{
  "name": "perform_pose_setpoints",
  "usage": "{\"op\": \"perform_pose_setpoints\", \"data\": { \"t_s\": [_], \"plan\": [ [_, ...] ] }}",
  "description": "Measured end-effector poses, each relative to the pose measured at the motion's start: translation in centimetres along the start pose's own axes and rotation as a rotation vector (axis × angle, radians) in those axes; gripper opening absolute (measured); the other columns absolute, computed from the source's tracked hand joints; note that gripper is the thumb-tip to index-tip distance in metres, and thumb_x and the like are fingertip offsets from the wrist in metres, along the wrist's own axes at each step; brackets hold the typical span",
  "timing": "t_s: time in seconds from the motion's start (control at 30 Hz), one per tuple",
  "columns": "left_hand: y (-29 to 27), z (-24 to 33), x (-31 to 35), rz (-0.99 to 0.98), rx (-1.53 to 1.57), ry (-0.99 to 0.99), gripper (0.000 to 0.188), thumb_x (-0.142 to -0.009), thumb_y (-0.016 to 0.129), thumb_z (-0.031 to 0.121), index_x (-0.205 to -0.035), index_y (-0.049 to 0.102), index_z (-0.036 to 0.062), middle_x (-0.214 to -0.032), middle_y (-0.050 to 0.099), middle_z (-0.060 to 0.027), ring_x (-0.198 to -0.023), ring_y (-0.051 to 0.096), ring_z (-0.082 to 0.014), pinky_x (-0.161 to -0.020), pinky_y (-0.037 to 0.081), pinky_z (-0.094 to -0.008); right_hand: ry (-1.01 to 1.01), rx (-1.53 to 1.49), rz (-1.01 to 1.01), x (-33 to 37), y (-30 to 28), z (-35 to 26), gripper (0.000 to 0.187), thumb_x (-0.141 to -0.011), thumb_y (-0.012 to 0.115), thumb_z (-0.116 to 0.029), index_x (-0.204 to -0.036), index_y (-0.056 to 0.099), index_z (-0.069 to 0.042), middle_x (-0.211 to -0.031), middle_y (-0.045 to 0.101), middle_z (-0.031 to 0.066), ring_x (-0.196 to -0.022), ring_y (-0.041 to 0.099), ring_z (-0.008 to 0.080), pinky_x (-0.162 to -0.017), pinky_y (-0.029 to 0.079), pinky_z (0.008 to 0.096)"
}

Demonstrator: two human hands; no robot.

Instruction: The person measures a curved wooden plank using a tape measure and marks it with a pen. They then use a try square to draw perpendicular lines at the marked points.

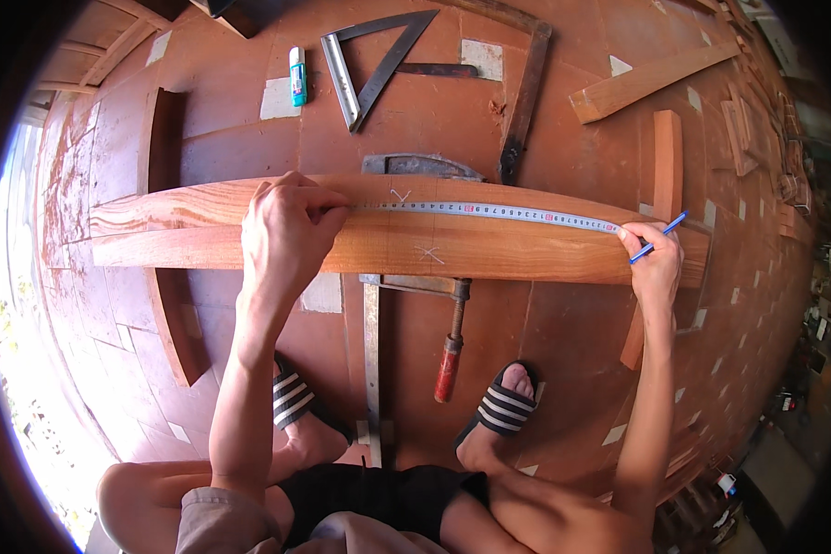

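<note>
A white tape measure blade point(503, 213) stretches along two wooden boards that lie side by side, the far board point(517, 198) and the near board point(508, 254). My left hand point(291, 226) is closed, pinching the blade's left part above the boards. My right hand point(654, 263) pinches the right end of the visible blade near the boards' right end. A blue pen point(660, 237) also sits between its fingers, pointing up to the right. Pencil marks and a thin cross line show on the boards. A bar clamp point(415, 166) with a red handle point(448, 369) spans the boards.
Wooden supports point(164, 323) lie crosswise under the boards at both ends. Beyond are a triangular square point(392, 74), a glue stick point(297, 76), another metal clamp bar point(524, 102) and loose wood point(656, 81). My sandalled feet point(506, 402) flank the clamp on the tiled floor.
</note>
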State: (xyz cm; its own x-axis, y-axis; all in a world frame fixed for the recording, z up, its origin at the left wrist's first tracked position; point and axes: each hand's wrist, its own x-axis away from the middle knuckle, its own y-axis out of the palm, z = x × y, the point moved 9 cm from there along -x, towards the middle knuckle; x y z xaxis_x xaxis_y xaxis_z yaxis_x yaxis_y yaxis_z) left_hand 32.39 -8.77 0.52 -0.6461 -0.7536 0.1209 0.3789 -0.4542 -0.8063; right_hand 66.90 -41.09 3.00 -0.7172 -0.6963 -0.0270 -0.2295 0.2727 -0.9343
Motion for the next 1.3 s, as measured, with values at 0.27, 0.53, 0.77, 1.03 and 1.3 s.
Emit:
{"op": "perform_pose_setpoints", "data": {
  "t_s": [0.27,0.53,0.77,1.03,1.3],
  "plan": [
    [0.0,0.0,0.1,-0.015,0.019,0.018,0.016,-0.083,0.086,0.007,-0.099,0.086,0.0046,-0.090,0.071,-0.0071,-0.073,0.064,-0.0170,-0.072,0.054,-0.0337,0.027,-0.028,-0.025,0.2,0.3,0.6,0.016,-0.094,0.084,-0.013,-0.102,0.080,0.000,-0.096,0.072,0.0106,-0.095,0.067,0.0262,-0.084,0.052,0.0386],
    [0.2,-0.3,0.5,0.041,0.060,-0.020,0.012,-0.081,0.084,0.012,-0.092,0.086,0.0083,-0.090,0.073,-0.0074,-0.086,0.068,-0.0279,-0.085,0.056,-0.0405,-0.002,-0.049,0.000,0.3,0.4,0.7,0.015,-0.094,0.084,-0.014,-0.102,0.081,-0.001,-0.096,0.072,0.0104,-0.095,0.067,0.0261,-0.085,0.052,0.0393],
    [0.0,0.1,0.7,0.066,0.000,0.040,0.016,-0.084,0.085,0.007,-0.100,0.086,0.0040,-0.090,0.071,-0.0064,-0.072,0.062,-0.0167,-0.072,0.053,-0.0335,0.007,-0.073,0.000,0.3,0.4,0.9,0.016,-0.093,0.085,-0.016,-0.101,0.081,-0.002,-0.095,0.071,0.0108,-0.094,0.065,0.0280,-0.084,0.051,0.0415],
    [0.1,-0.1,0.9,0.067,0.011,0.033,0.017,-0.084,0.085,0.006,-0.100,0.086,0.0040,-0.091,0.071,-0.0047,-0.073,0.062,-0.0145,-0.071,0.052,-0.0319,0.002,-0.058,0.021,0.5,0.3,1.2,0.016,-0.094,0.084,-0.017,-0.102,0.082,-0.003,-0.097,0.072,0.0102,-0.095,0.065,0.0277,-0.084,0.051,0.0411],
    [0.1,0.0,0.8,0.051,0.005,0.042,0.017,-0.084,0.085,0.007,-0.101,0.086,0.0046,-0.091,0.071,-0.0043,-0.074,0.062,-0.0143,-0.072,0.052,-0.0316,-0.031,-0.074,0.030,0.5,0.3,1.0,0.016,-0.094,0.085,-0.017,-0.102,0.082,-0.003,-0.097,0.072,0.0097,-0.096,0.065,0.0273,-0.085,0.051,0.0411]
  ]
}}
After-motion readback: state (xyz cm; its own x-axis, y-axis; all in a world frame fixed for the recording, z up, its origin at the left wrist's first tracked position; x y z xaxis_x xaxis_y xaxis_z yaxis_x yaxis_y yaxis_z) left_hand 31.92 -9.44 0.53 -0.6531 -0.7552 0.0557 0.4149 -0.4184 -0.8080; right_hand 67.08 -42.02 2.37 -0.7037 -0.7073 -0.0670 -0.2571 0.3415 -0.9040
